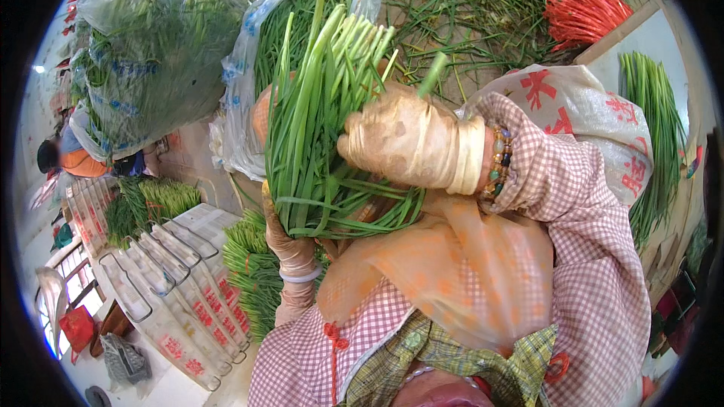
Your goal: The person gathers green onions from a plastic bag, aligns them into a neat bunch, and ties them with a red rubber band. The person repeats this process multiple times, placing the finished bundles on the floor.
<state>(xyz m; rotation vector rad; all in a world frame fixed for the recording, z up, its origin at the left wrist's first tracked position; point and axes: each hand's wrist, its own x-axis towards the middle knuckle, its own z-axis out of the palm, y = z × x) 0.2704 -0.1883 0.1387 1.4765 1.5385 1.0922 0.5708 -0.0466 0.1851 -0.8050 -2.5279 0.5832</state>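
Observation:
A thick bunch of garlic chives [317,107] stands upright before my chest, pale cut ends up and leaves folded over below. My left hand [285,243], in a stained thin glove with a white bangle at the wrist, grips it from beneath, its fingers mostly hidden by leaves. Against the bunch's right side is my right hand [410,138], gloved and banded at the wrist, with fingers curled in. A short blurred green stem [433,74] sticks up behind this hand, which seems closed on a few chives; its fingertips are hidden. A bead bracelet [499,161] circles the right wrist.
Loose chives [452,5] litter the floor ahead. Plastic bags of chives [164,68] stand left. At right are red ties [585,11], a printed white sack [594,118] and laid-out chives [656,141]. Handled white boxes [175,299] and a person [85,152] are at left.

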